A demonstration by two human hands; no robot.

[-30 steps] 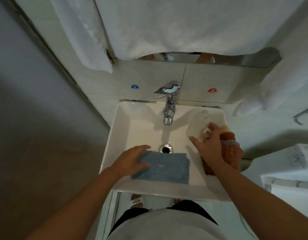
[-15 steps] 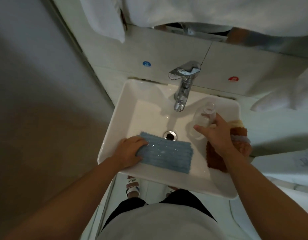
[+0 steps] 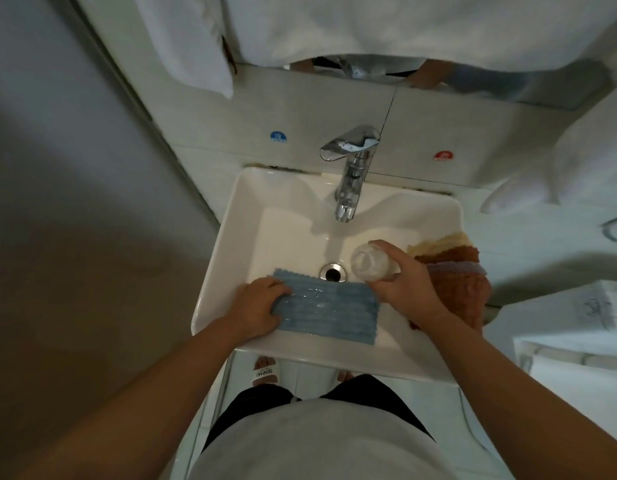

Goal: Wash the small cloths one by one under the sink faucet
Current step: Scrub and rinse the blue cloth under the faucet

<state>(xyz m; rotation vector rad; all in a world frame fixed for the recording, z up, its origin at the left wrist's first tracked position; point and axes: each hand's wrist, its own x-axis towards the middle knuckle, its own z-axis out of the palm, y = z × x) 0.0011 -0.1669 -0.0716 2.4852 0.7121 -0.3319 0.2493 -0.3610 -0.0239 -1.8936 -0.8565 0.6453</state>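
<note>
A wet blue ribbed cloth (image 3: 329,311) lies spread flat in the white sink (image 3: 227,244), just in front of the drain (image 3: 332,272). My left hand (image 3: 260,310) presses on the cloth's left end with curled fingers bunching its edge. My right hand (image 3: 402,284) grips a small clear bottle (image 3: 371,263), tipped on its side above the cloth's right end. A pile of small cloths (image 3: 452,271), brown, cream and pale purple, sits on the sink's right rim behind that hand. The chrome faucet (image 3: 350,168) stands at the back; no water stream shows.
White towels (image 3: 369,26) hang above the mirror strip, and another towel (image 3: 577,161) hangs at the right. A grey wall runs close along the left. Blue and red dots mark the tiles behind the faucet. A white counter (image 3: 577,341) lies at the right.
My right hand has lifted the clear bottle from the sink's right side and brought it over the blue cloth, tipped sideways. My left hand stays on the cloth's left end.
</note>
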